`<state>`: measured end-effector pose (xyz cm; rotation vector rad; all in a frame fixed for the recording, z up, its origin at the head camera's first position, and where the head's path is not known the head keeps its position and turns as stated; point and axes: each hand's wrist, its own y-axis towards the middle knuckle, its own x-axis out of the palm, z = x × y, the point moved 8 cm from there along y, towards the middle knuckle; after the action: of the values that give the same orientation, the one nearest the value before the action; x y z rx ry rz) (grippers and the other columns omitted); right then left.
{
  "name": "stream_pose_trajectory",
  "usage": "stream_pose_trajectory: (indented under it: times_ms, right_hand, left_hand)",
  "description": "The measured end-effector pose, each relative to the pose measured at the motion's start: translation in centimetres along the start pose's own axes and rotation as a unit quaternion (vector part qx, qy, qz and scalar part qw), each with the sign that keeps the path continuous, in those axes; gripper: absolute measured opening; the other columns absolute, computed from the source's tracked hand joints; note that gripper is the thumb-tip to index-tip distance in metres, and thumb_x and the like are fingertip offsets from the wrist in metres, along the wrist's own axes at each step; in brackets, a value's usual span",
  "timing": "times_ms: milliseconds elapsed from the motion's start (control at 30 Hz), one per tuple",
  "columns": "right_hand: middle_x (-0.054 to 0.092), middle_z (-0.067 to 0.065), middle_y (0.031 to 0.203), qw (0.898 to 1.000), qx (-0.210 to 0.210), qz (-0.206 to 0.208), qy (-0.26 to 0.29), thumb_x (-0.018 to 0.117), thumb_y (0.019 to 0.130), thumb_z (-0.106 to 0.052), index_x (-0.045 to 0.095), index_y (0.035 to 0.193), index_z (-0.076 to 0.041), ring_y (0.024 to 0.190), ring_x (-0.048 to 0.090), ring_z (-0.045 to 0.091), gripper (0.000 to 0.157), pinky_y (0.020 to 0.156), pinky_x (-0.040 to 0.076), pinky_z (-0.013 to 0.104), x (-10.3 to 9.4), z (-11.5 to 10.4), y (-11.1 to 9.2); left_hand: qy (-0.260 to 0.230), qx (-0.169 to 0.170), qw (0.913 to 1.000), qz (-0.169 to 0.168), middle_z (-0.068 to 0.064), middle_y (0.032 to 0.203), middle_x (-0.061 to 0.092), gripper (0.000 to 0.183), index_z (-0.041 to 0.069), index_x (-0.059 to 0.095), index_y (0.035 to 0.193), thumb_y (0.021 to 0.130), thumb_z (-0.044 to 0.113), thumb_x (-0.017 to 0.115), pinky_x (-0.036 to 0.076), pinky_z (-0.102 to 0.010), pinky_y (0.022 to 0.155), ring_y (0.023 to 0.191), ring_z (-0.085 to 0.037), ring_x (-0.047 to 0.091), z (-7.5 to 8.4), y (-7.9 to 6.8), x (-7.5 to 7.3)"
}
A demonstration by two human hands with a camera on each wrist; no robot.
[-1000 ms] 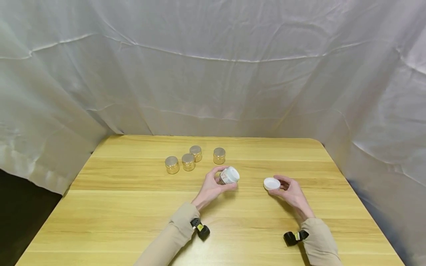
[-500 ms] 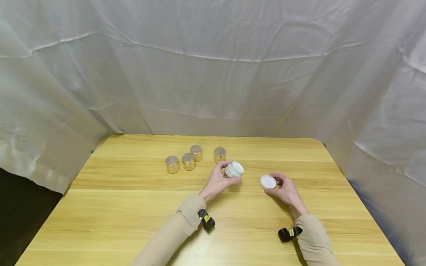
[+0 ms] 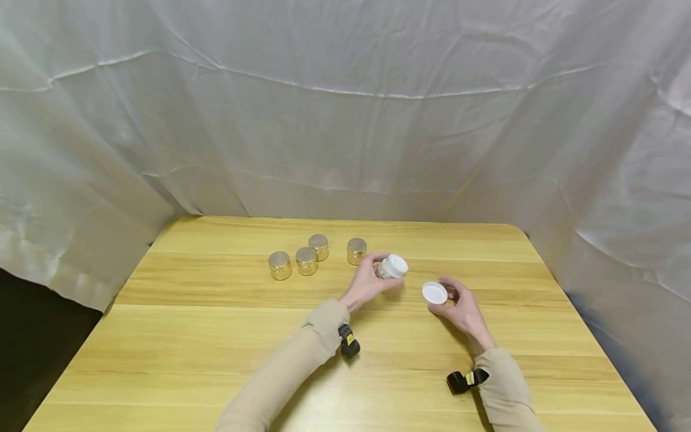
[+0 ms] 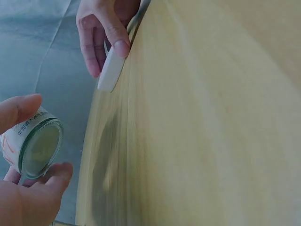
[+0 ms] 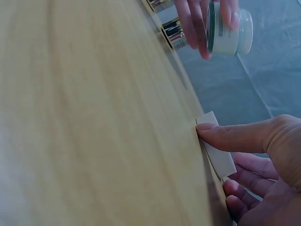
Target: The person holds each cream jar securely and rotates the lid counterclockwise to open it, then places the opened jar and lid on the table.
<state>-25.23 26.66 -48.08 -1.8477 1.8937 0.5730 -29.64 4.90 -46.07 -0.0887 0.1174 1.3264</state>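
Observation:
My left hand (image 3: 368, 284) grips a small glass jar (image 3: 393, 267) with a white printed label, raised over the table and tipped to the right. Its pale top faces right in the head view, while the left wrist view looks at its round glass base (image 4: 43, 147). To the right, my right hand (image 3: 463, 310) pinches a white screw lid (image 3: 434, 293) at its edge, thumb on one side and fingers on the other. The lid's hollow inside shows in the head view. A short gap separates jar and lid. In the right wrist view the lid appears edge-on, low over the tabletop.
Several gold-capped jars stand behind and left of my left hand, among them a leftmost jar (image 3: 279, 266) and a lone jar (image 3: 356, 251) close to my left fingers. The wooden table (image 3: 178, 360) ends at a grey-white cloth curtain (image 3: 345, 132).
My left hand has carried the jar rightward and farther from me, nearer the lid. My right hand has shifted slightly left with the lid. The gold-capped jars have stayed in place.

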Motion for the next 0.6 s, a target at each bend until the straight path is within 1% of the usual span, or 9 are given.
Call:
stream_pose_trajectory:
  times_ms: [167,300,500,600]
  right_hand:
    - [0.054,0.028,0.135,1.0,-0.009,0.009,0.024,0.082,0.078,-0.003,0.04,0.146,0.008,0.098,0.044,0.02,0.082,0.079,0.039,0.014,-0.1,0.2,-0.3]
    - [0.053,0.026,0.137,0.999,-0.008,0.012,0.029,0.082,0.079,-0.006,0.038,0.148,0.006,0.099,0.042,0.019,0.083,0.078,0.037,0.014,-0.2,0.4,-0.4]
    - [0.051,0.024,0.139,0.999,-0.008,0.006,0.039,0.083,0.08,-0.01,0.036,0.15,0.004,0.101,0.042,0.02,0.086,0.077,0.037,0.014,-0.2,0.5,-0.6]
    - [0.051,0.024,0.138,0.999,-0.005,0.009,0.043,0.083,0.08,-0.011,0.036,0.151,0.003,0.1,0.042,0.02,0.086,0.076,0.036,0.015,-0.3,0.6,-0.6]
  left_hand:
    - [0.042,0.02,0.9989,-0.006,-0.015,0.137,0.06,0.07,0.005,0.053,0.138,0.076,0.009,0.086,0.044,-0.045,0.115,0.128,-0.03,0.056,0.6,0.8,0.6]
    - [0.081,0.035,0.9959,-0.015,-0.013,0.137,0.062,0.067,0.007,0.056,0.137,0.077,0.012,0.086,0.045,-0.043,0.114,0.128,-0.029,0.057,1.1,1.5,1.2]
    - [0.113,0.034,0.9926,-0.027,-0.013,0.141,0.061,0.07,0.008,0.054,0.139,0.078,0.016,0.086,0.043,-0.045,0.118,0.133,-0.029,0.055,1.5,2.6,2.0]
    - [0.127,0.032,0.9908,-0.034,-0.014,0.141,0.06,0.071,0.007,0.053,0.14,0.077,0.017,0.087,0.043,-0.046,0.117,0.133,-0.03,0.055,1.7,3.1,2.4]
